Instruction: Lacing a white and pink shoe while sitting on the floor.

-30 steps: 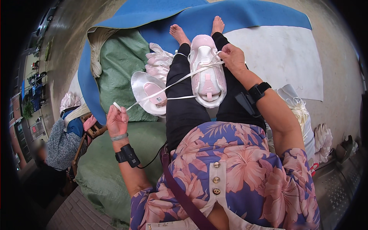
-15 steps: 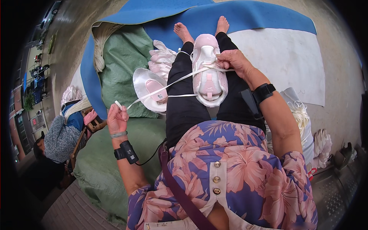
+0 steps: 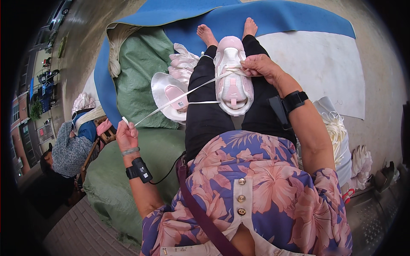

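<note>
A pink and white shoe upper [image 3: 234, 85] lies along my thighs, its toe pointing away from me. A white shoelace [image 3: 188, 94] stretches taut from its eyelets down to my left hand [image 3: 127, 135], which pinches the lace with closed fingers off to the left. My right hand [image 3: 261, 67] is at the right edge of the eyelets, thumb and finger pinched on lace there; the fingertips partly hide it. A second strand of lace runs left from the upper's heel across my thigh. Left of my leg, another white and pink shoe upper [image 3: 176, 99] rests on its side.
Several stacked shoe uppers [image 3: 183, 64] lie beside a green sack [image 3: 143, 64]; another green sack [image 3: 128, 179] is by my left arm. Bundled white laces [image 3: 335, 134] are at right. A blue mat [image 3: 294, 19] spreads beneath my feet. Another person [image 3: 70, 145] sits at far left.
My left hand has moved slightly left. The crossing lace has drawn closer to the eyelets, and the strand that stuck out right of my right hand shows less. My right hand has barely moved.
</note>
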Action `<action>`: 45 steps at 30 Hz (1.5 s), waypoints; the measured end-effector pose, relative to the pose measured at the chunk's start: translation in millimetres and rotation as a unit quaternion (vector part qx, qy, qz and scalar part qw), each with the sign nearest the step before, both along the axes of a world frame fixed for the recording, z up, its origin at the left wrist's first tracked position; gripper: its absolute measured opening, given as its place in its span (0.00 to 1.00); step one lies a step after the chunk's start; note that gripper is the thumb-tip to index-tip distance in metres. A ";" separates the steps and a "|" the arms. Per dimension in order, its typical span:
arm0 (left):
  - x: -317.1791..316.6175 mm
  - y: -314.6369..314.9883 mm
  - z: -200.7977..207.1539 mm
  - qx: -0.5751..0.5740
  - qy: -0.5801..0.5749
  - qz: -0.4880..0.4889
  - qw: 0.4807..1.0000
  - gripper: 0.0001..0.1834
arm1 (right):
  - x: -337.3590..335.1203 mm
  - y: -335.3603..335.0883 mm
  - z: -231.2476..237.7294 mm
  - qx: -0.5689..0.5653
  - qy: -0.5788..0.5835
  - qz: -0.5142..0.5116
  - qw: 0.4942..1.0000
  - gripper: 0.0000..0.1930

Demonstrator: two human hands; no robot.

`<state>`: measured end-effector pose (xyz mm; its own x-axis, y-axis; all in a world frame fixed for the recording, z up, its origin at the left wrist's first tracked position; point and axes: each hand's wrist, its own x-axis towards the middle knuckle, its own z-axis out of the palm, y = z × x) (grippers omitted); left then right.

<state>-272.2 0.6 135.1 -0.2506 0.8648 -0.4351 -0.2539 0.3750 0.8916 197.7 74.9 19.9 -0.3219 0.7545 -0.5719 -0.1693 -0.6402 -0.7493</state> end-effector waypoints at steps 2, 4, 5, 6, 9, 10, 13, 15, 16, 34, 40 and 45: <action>-7.2 -2.2 -3.2 -0.001 -0.004 0.000 1.000 0.06 | -3.1 -1.8 -4.2 0.004 0.017 -0.019 1.000 0.12; -16.3 -5.9 -6.7 0.020 -0.041 0.009 0.999 0.06 | -5.6 -1.5 -8.1 0.024 -0.025 -0.033 0.999 0.12; -15.7 -7.7 -7.0 0.020 -0.042 0.009 0.999 0.06 | -8.8 -1.4 -4.9 0.024 -0.026 -0.033 0.999 0.12; -14.6 -10.1 -7.6 0.017 -0.043 0.027 0.999 0.06 | -12.5 -1.5 -1.3 0.008 -0.050 -0.056 0.997 0.10; -17.9 -18.5 -11.2 0.015 -0.053 0.047 0.997 0.07 | -14.6 -2.2 -2.5 0.007 -0.091 -0.055 0.994 0.07; -19.7 -21.7 -12.8 0.015 -0.061 0.049 0.997 0.07 | -14.3 -2.0 -4.6 0.022 -0.108 -0.030 0.993 0.05; -26.1 -30.9 -13.9 -0.007 -0.040 0.070 0.997 0.06 | -15.8 -0.6 -2.2 0.062 -0.217 0.002 0.974 0.07; -31.4 -32.3 -11.5 -0.004 -0.040 0.070 0.997 0.06 | -12.3 1.9 -15.4 0.123 -0.260 0.039 0.957 0.09; -33.7 -32.1 -10.3 -0.002 -0.040 0.072 0.997 0.06 | -9.8 2.2 -21.8 0.181 -0.301 0.078 0.933 0.11; -60.3 -23.7 40.8 0.096 0.020 0.060 0.993 0.09 | -23.4 4.9 -16.4 0.131 -0.321 0.048 0.937 0.18; -70.2 -27.8 42.5 0.093 0.042 0.055 0.993 0.09 | -20.3 5.7 3.4 0.030 -0.153 0.016 0.988 0.06; -70.6 -32.6 30.0 0.050 0.022 0.095 0.994 0.06 | -13.8 10.3 2.1 0.001 -0.115 0.006 0.993 0.05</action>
